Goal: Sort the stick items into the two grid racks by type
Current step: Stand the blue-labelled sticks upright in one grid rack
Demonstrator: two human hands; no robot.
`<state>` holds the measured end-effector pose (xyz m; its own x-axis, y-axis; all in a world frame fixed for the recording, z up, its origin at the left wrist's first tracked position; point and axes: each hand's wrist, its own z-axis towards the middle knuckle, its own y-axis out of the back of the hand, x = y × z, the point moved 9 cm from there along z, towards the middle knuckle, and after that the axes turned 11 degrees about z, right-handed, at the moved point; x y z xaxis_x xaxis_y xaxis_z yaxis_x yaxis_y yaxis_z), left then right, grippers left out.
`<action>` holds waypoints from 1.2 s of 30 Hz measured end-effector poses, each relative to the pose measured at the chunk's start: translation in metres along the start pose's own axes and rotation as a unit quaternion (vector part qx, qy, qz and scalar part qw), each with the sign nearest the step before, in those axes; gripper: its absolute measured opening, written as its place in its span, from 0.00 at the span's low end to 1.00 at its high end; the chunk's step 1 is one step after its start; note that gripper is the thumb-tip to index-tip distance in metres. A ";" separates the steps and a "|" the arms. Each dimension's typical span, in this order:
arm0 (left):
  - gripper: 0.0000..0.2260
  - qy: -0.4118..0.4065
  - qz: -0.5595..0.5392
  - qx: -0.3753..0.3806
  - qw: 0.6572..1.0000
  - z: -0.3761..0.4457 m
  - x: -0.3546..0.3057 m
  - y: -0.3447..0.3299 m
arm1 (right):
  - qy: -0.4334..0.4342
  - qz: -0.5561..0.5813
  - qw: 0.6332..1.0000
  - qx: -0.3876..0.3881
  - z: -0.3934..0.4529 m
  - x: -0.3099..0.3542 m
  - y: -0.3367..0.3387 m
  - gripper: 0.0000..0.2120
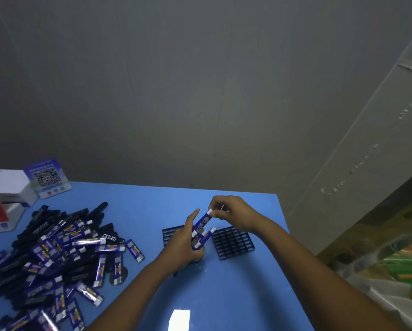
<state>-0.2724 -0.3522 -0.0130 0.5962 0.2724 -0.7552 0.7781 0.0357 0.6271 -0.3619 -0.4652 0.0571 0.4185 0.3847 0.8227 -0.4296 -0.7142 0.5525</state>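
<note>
A big pile of stick items [57, 249], some blue with white caps and some black, covers the left of the blue table [236, 295]. Two black grid racks lie mid-table: the right rack [232, 242] is in plain view, the left rack [170, 234] is partly hidden behind my left hand. My left hand [184, 247] grips a small bundle of blue sticks [201, 237] above the racks. My right hand [231, 212] pinches the white-capped top end of one blue stick [203, 219] that rises out of the bundle.
A white and red box [2, 194] and a blue QR-code card [47, 178] stand at the table's far left corner. Bags with green and orange items [400, 268] lie off the table's right edge. A grey wall rises behind.
</note>
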 end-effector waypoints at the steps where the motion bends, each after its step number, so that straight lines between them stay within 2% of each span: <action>1: 0.46 0.009 -0.005 -0.005 1.000 0.000 0.003 -0.002 | 0.004 0.007 1.000 -0.013 0.001 -0.003 0.008 0.04; 5: 0.45 0.051 -0.019 -0.035 0.998 -0.003 0.021 -0.011 | 0.004 -0.005 0.998 -0.056 0.004 -0.027 0.037 0.04; 13: 0.45 0.093 -0.051 -0.076 0.991 -0.009 0.026 -0.024 | -0.007 -0.108 0.993 -0.041 0.010 -0.077 0.014 0.03; 25: 0.43 0.099 -0.053 -0.125 0.986 -0.014 0.026 -0.009 | 0.022 -0.197 0.980 0.030 0.038 -0.078 -0.014 0.03; 29: 0.41 0.102 -0.047 -0.131 0.985 -0.011 0.023 -0.005 | 0.032 -0.264 0.962 0.065 0.040 -0.074 -0.023 0.05; 36: 0.41 0.098 -0.038 -0.128 0.986 -0.001 0.021 -0.001 | -0.023 -0.269 0.962 0.032 0.042 -0.073 -0.022 0.05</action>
<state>-0.2612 -0.3452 -0.0292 0.4689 0.4398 -0.7660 0.7283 0.2980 0.6170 -0.3491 -0.5023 -0.0211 0.6017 0.6836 0.4132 -0.0925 -0.4542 0.8861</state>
